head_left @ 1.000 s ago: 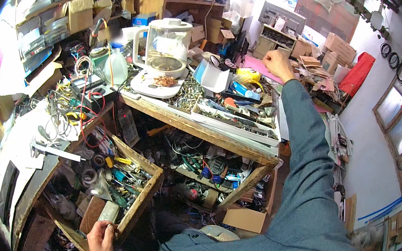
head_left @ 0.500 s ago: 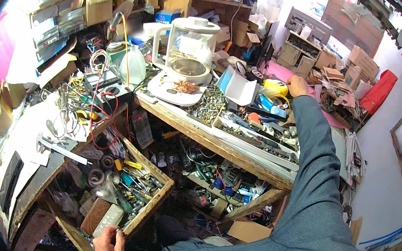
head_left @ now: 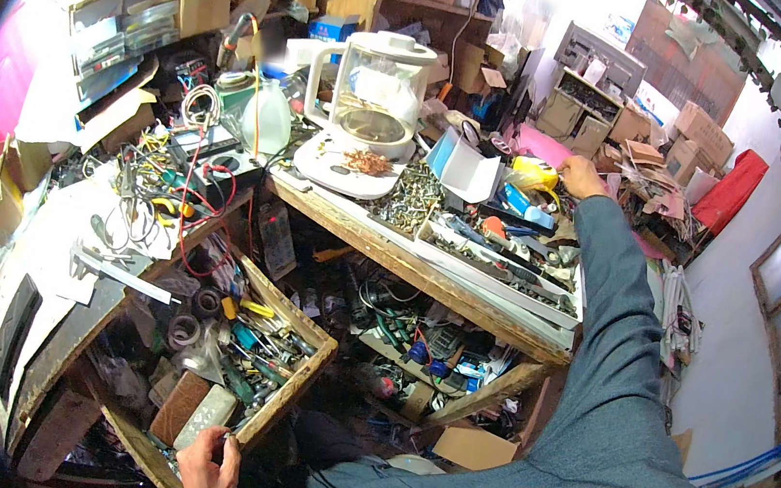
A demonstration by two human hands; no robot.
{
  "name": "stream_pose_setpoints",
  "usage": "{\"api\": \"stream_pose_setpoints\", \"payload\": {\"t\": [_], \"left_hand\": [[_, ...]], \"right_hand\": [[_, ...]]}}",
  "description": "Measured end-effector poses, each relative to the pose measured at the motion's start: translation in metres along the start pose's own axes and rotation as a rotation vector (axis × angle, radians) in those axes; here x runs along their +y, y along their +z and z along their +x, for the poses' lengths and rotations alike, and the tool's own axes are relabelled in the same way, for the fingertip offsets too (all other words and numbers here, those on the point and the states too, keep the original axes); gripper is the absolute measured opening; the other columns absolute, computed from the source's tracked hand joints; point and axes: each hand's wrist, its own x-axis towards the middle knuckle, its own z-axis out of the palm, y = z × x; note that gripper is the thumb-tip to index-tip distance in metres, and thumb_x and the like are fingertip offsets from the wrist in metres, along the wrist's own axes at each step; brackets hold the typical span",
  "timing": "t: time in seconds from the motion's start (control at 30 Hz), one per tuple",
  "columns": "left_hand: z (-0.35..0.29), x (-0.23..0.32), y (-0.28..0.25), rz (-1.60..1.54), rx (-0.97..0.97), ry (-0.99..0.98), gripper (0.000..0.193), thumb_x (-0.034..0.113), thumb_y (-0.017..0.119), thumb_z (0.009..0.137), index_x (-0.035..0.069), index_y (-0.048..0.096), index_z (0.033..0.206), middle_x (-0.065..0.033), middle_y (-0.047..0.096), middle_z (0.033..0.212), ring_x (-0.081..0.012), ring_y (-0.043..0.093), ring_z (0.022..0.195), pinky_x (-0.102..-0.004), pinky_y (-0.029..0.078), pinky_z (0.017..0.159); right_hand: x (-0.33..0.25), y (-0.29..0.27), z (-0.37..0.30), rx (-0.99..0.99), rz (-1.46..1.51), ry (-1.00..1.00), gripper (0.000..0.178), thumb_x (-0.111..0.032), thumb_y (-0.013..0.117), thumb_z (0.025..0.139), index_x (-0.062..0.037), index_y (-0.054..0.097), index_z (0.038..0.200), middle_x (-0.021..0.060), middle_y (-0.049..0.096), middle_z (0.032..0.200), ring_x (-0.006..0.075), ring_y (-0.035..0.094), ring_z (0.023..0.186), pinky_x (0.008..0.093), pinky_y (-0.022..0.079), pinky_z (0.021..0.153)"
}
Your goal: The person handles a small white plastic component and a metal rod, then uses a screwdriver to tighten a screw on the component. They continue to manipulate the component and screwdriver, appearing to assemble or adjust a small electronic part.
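Observation:
My right hand (head_left: 584,178) is stretched far out over the right side of the workbench, its fingers curled down just right of a yellow tape measure (head_left: 536,172). Whatever lies under those fingertips is hidden. Low in the view, my left hand (head_left: 208,473) is closed in a pinch at the near corner of an open wooden drawer (head_left: 307,380). A tiny dark bit shows at its fingertips, too small to name. Inside the drawer, a brown block (head_left: 180,408) and a grey one (head_left: 206,415) lie beside screwdrivers and other hand tools.
A glass kettle (head_left: 377,96) stands on a white base (head_left: 322,169) holding copper-coloured wire. Loose screws (head_left: 411,196) and a long white tray (head_left: 503,279) of tools line the bench front. Cardboard (head_left: 696,135) is piled at the far right. Red cable (head_left: 182,238) hangs near the drawer.
The view has shifted slightly. My right hand has turned a little and its fingers reach lower beside the tape measure. My left hand keeps its pinch by the drawer corner.

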Motion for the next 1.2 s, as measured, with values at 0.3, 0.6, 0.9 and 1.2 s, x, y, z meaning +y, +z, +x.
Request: {"api": "stream_pose_setpoints", "payload": {"t": [0.3,0.6,0.9,1.2], "left_hand": [[0.002,-0.007,-0.009,-0.151,-0.011,0.032,0.013,0.012,0.065,0.091,-0.001,0.064,0.091,-0.0164,0.062,0.067,-0.0177,0.058,0.053,-0.0332,0.047,0.054],[0.010,-0.030,-0.018,-0.978,-0.024,-0.333,0.014,0.008,0.066,0.094,-0.002,0.066,0.104,-0.0108,0.072,0.094,-0.0192,0.071,0.086,-0.0327,0.058,0.079],[0.024,-0.061,-0.069,-1.198,-0.016,-0.240,0.016,0.007,0.062,0.097,0.000,0.059,0.111,-0.0187,0.070,0.103,-0.0269,0.072,0.093,-0.0381,0.061,0.086],[0.017,-0.085,-0.059,-1.176,0.057,-0.323,0.017,0.007,0.062,0.097,-0.002,0.062,0.111,-0.0154,0.071,0.102,-0.0246,0.072,0.091,-0.0376,0.061,0.086]], "right_hand": [[-0.002,-0.045,0.020,0.086,0.242,-0.005,0.019,-0.019,0.064,0.085,-0.0055,0.075,0.091,0.0167,0.073,0.090,0.0294,0.070,0.082,0.0407,0.053,0.077],[-0.323,-0.161,-0.043,-0.178,0.858,-0.500,0.017,-0.016,0.059,0.099,-0.0055,0.070,0.106,-0.0023,0.059,0.076,0.0057,0.055,0.065,0.0222,0.045,0.056],[-0.552,-0.082,-0.255,-0.615,1.545,-0.670,0.013,0.002,0.069,0.088,-0.0005,0.070,0.102,0.0043,0.069,0.093,0.0095,0.065,0.080,0.0239,0.054,0.072],[-0.614,0.000,-0.339,-0.358,1.676,-0.624,0.022,0.005,0.071,0.083,-0.0021,0.073,0.103,0.0091,0.070,0.094,0.0170,0.067,0.084,0.0279,0.054,0.074]]}}
